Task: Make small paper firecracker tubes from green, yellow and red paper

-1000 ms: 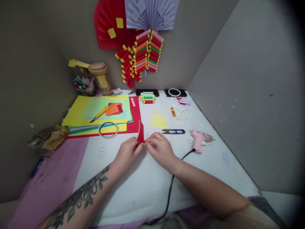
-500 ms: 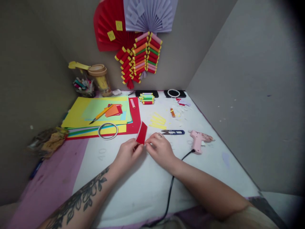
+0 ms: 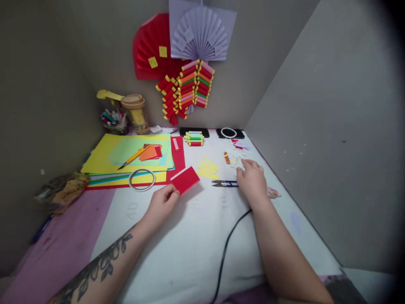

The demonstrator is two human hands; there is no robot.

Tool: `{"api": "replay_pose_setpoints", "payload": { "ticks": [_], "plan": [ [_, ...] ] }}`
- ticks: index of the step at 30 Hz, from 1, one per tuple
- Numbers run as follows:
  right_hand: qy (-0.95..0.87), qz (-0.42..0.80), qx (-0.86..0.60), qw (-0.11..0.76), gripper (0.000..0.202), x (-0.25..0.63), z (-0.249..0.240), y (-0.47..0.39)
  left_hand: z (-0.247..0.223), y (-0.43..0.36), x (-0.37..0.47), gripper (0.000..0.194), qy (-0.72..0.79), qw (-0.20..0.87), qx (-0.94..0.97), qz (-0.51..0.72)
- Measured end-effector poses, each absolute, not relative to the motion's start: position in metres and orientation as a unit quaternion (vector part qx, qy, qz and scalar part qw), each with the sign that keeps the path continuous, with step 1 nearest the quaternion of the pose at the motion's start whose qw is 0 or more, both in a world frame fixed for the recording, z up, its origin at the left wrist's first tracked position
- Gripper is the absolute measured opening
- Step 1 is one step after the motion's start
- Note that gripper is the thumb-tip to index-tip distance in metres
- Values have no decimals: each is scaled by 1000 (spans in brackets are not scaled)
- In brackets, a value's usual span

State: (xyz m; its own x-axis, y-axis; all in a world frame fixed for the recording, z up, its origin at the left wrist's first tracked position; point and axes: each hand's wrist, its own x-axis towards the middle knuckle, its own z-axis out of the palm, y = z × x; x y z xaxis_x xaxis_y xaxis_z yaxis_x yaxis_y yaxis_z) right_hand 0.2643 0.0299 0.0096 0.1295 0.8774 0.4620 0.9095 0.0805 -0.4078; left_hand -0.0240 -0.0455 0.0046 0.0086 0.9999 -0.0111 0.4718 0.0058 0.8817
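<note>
My left hand (image 3: 163, 202) pinches the lower left corner of a small red paper rectangle (image 3: 186, 180). A white strip runs along that paper's upper left edge, and the sheet is tilted above the table. Out to the right, my right hand (image 3: 253, 181) reaches over the table, thumb and fingers apart, with nothing visible between them. It is close to small white and yellow scraps (image 3: 241, 155) and covers the handle end of blue thread snips (image 3: 224, 183). The pink glue gun (image 3: 273, 193) is mostly hidden behind this hand.
Coloured paper sheets (image 3: 95, 162) lie at left, bearing a yellow craft knife (image 3: 134, 156) and a tape roll (image 3: 142, 180). Small paper rolls (image 3: 194, 138) are stacked at the back. Yellow strips (image 3: 208, 168) lie mid-table. A black cable (image 3: 226, 247) crosses the front. Paper fans (image 3: 201, 33) hang behind.
My right hand has left the red paper and moved right, over the snips and glue gun. My left hand has turned the paper flatter. The camera view has tilted slightly upward.
</note>
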Motion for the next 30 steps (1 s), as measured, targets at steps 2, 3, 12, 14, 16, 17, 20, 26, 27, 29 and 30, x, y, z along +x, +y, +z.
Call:
{"api": "replay_pose_setpoints", "payload": {
  "ticks": [2,3,12,14,16,17,20,26,27,29,30],
  "plan": [
    [-676,43,-635,372,31,246,6,22,6,-47,-23,23,584,384,627,343],
    [-680,105,-607,397,30,234,5,17,7,-47,-23,22,571,392,641,332],
    [-580,486,-472,453,18,170,-1,-17,8,-49,-24,20,562,388,632,366],
    [-583,492,-469,445,18,171,-3,-17,7,-49,-24,17,575,390,599,399],
    [-591,501,-462,431,18,172,-6,-16,5,-48,-25,17,583,389,578,418],
    [-599,502,-460,422,18,172,-7,-17,4,-48,-25,18,585,389,572,423],
    [-653,418,-476,414,16,171,-6,-20,4,-48,-26,19,592,390,565,422],
    [-808,105,-401,418,12,156,8,-39,11,-53,-19,15,581,397,573,420],
    [-820,93,-390,409,15,153,10,-43,11,-54,-17,14,577,402,574,420],
    [-826,72,-391,401,16,149,12,-47,12,-56,-13,13,574,409,572,419],
    [-825,60,-396,400,16,148,13,-48,12,-57,-11,12,574,411,572,418]
  ]
}}
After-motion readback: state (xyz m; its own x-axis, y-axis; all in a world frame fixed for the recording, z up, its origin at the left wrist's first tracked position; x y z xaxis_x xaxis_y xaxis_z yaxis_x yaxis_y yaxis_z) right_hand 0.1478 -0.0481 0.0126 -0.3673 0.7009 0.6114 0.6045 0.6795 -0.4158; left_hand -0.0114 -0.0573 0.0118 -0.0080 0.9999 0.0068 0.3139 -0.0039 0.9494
